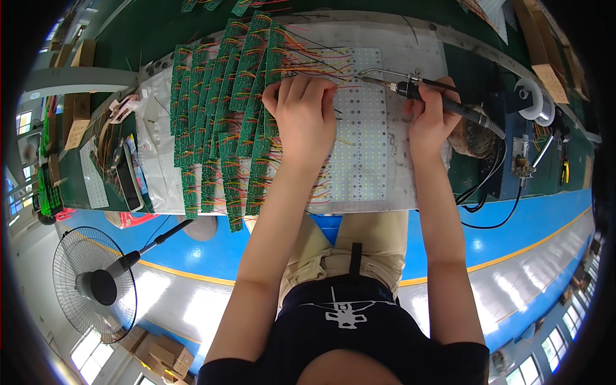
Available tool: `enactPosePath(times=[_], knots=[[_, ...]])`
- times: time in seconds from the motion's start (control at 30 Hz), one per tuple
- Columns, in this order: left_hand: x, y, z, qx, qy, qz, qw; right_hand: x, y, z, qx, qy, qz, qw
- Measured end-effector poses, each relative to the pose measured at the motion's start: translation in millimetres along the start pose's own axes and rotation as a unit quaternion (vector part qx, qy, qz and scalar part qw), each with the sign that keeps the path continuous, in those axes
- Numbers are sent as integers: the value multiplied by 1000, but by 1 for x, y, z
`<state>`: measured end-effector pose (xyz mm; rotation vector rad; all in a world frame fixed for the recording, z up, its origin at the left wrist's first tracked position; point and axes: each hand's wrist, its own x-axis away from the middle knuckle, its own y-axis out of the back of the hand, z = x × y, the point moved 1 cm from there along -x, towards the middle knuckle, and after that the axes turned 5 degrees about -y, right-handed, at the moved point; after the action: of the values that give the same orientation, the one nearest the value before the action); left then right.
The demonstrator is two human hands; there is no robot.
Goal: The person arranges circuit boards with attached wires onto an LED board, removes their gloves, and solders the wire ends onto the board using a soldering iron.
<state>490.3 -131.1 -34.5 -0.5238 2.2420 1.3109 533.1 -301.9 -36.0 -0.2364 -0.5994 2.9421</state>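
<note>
My right hand [431, 115] is closed round a soldering iron [403, 88], its tip pointing left over a white LED panel [362, 138] with rows of small lights. A thin curved metal tube [378, 72] runs alongside the iron toward the tip. Close to that tip, my left hand [303, 112] pinches at the panel's left side, on what looks like a thin wire [344, 86]; its fingertips are partly hidden. Under and beside my left hand lie overlapping rows of green circuit boards [224, 102] with red, yellow and black wires, some reaching onto the panel.
A solder spool [536, 102] on a stand is at the right, near a brownish lump [473, 140] and black cables [487, 186]. Yellow-handled pliers [564, 172] lie at the far right. A phone-like device [128, 176] lies left; a fan [96, 285] stands beyond the table's near edge.
</note>
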Motion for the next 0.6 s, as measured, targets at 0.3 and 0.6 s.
enactPosePath(times=[0.3, 0.6], knots=[[1, 0, 1, -3, -2, -7, 1000, 0, 1, -2, -19, -8, -19, 1000], [1, 1, 2, -4, -2, -8, 1000, 0, -2, 2, -24, 2, -37, 999]])
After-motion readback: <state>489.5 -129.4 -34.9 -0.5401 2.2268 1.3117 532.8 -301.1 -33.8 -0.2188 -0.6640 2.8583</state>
